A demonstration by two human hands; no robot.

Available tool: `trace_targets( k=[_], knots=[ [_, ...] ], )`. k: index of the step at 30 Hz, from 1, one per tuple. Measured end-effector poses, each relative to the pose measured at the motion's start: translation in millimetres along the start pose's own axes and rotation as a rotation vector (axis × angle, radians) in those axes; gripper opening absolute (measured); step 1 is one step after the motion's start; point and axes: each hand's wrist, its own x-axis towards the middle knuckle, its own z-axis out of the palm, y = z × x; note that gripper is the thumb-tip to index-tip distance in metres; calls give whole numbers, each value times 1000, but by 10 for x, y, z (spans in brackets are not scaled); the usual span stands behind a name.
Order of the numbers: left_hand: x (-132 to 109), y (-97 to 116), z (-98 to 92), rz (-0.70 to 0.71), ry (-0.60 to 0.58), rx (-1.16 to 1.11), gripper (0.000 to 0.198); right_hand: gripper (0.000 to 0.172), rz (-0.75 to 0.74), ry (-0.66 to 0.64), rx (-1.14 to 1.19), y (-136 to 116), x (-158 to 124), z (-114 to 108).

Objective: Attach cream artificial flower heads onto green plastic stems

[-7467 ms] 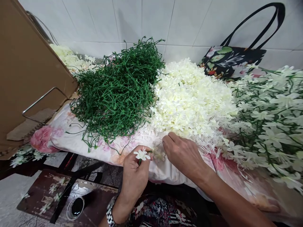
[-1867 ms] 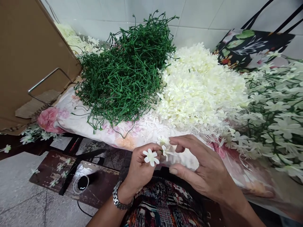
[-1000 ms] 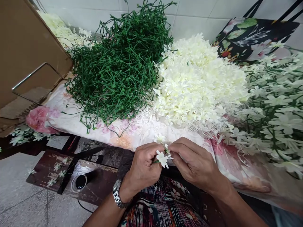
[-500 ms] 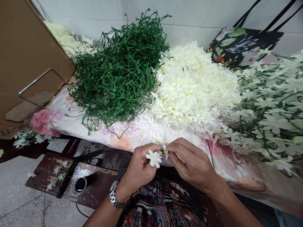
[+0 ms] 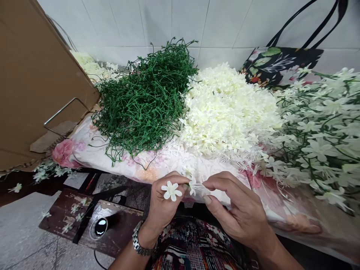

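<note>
Closed fingers of my left hand (image 5: 165, 202) pinch an artificial flower stem, whose green part is mostly hidden in the grip. A white flower head (image 5: 171, 191) shows in front of that hand, and another white blossom (image 5: 194, 186) with thin white stamens pokes out past its fingertips. Just right of those stamens is my right hand (image 5: 239, 206), thumb and forefinger apart with nothing between them. Beyond the hands lie a heap of green plastic stems (image 5: 146, 101) and a pile of loose white petals (image 5: 225, 108).
Finished-looking white flower sprays (image 5: 320, 138) cover the right side of the floral cloth (image 5: 174, 165). A cardboard box (image 5: 42, 86) stands at left. Below it, a brown bench (image 5: 120, 221) bears a cup of dark liquid (image 5: 99, 227). A floral bag (image 5: 281, 65) leans against the wall.
My right hand has let go of the blossom, drawn back to the right and spread its thumb and forefinger. My left hand still grips the stem. The camera view has shifted slightly.
</note>
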Motion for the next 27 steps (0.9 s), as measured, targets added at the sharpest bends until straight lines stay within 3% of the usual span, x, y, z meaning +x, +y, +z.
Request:
trace_targets(
  k=[6,12,27],
  knots=[
    [8,118,56,146,-53,242,14,14,28,-40,22,8,26,32],
    [-5,95,89,220,-72,347,14,14,7,-9,1,45,10,49],
    [23,41,231,203,-31,353,19,19,-9,17,-29,153,-19,89]
  ],
)
